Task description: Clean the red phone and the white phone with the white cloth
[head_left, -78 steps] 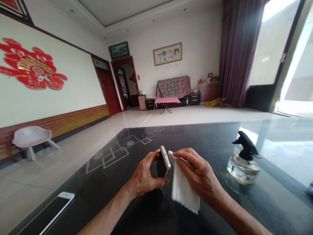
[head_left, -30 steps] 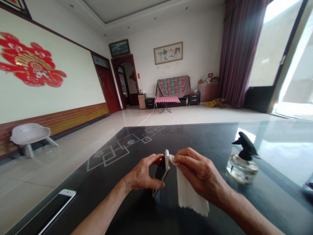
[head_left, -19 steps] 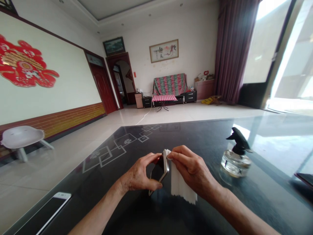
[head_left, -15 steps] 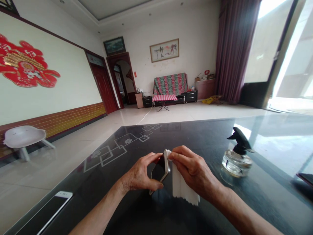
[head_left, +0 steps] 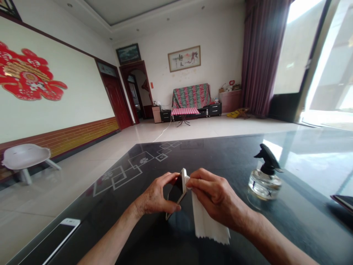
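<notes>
My left hand grips a smartphone by its long edges, thumb below and fingers above. The phone is tilted on its side over the table, its dark screen turned to the left and a pale rim toward the right. In my right hand a white cloth or tissue is pinched between thumb and fingers. Its bunched tip touches the phone's near right edge, and the rest hangs down with a jagged lower border. My left fingertips are partly hidden behind the phone.
A glossy black table with etched squares lies beneath. A second, white-framed phone rests at its left edge. To the right stands a clear spray bottle with a black trigger head; a dark flat object lies farther right.
The phone and my left hand have shifted slightly left. My right hand has slid the cloth a little down along the phone's edge, and its hanging end has swung lower.
</notes>
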`<action>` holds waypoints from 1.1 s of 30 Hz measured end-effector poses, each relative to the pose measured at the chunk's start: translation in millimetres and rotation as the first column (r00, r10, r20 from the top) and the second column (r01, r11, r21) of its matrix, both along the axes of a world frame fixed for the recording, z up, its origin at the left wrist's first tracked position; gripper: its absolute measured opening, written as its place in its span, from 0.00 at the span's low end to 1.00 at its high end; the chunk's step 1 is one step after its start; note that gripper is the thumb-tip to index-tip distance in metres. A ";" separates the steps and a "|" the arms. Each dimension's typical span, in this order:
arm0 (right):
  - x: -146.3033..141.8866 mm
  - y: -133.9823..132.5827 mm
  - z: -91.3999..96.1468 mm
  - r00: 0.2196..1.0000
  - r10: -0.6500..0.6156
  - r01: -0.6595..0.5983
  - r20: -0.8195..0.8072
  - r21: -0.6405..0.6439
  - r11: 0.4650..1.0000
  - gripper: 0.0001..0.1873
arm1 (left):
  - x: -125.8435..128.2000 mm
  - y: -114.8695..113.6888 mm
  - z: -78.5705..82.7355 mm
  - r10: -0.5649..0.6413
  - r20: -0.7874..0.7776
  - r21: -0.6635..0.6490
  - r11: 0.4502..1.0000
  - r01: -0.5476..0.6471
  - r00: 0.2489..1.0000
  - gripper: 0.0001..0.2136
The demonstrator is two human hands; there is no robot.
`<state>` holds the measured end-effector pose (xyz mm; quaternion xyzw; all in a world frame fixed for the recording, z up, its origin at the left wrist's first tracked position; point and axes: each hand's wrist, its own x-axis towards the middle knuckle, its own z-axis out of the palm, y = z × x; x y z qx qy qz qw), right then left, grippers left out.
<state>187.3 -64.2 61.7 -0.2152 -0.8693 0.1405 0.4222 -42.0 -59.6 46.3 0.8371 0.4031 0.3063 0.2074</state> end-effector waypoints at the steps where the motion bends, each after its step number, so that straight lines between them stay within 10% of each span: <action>1: -0.4 -1.4 -0.5 1.000 0.005 -0.004 0.020 -0.004 1.000 0.13 | -2.6 0.6 -0.6 0.009 -0.015 0.009 1.000 -0.009 1.000 0.36; 8: 2.1 -1.9 -2.9 0.988 0.107 -0.097 0.115 -0.084 0.992 0.12 | -14.7 2.9 -2.6 0.075 -0.082 0.001 0.997 -0.075 0.994 0.36; 16: -4.5 9.8 -18.2 0.994 -0.090 0.090 -0.062 -0.015 0.996 0.10 | -10.3 2.7 -0.8 0.060 -0.018 -0.006 0.998 -0.060 0.998 0.36; 26: -1.5 0.4 -10.4 0.994 0.109 -0.106 0.017 -0.131 0.986 0.12 | -13.4 2.8 -3.8 0.063 -0.016 0.001 0.998 -0.063 0.998 0.36; 33: -6.8 9.9 -19.7 0.973 -0.131 0.118 -0.188 -0.078 0.990 0.10 | -9.4 1.3 -2.6 0.062 -0.011 -0.031 0.998 -0.062 0.998 0.36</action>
